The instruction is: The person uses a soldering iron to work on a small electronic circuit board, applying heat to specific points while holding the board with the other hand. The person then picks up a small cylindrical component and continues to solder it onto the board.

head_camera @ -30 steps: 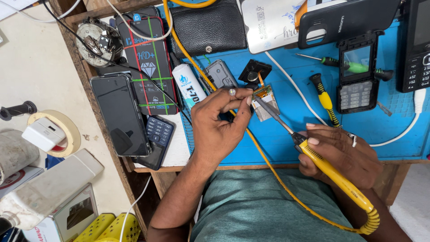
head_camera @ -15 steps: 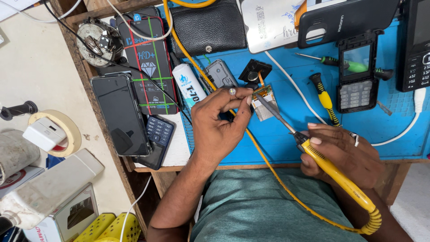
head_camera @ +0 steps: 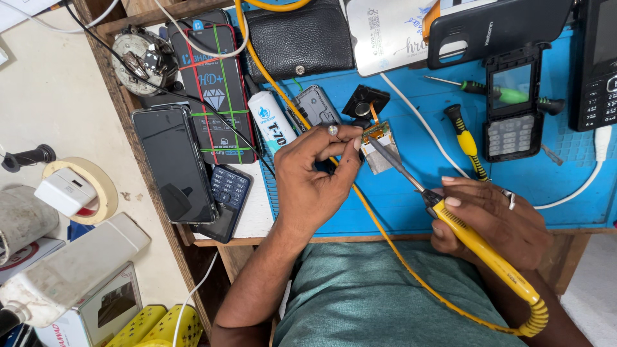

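On the blue work mat (head_camera: 411, 199), near its front edge, the left hand (head_camera: 315, 177) is pinching a small silver-and-gold circuit module (head_camera: 380, 146) flat against the mat. The right hand (head_camera: 495, 222) is gripping a yellow-handled soldering iron (head_camera: 479, 247); its long axis is running diagonally, the metal tip pointing up-left onto the module, the coiled yellow cord (head_camera: 536, 321) trailing toward the person's body. Bare mat is lying open between the two hands, while a yellow-handled screwdriver (head_camera: 466, 141) and a dismantled black keypad phone (head_camera: 511, 106) are crowding the far right side
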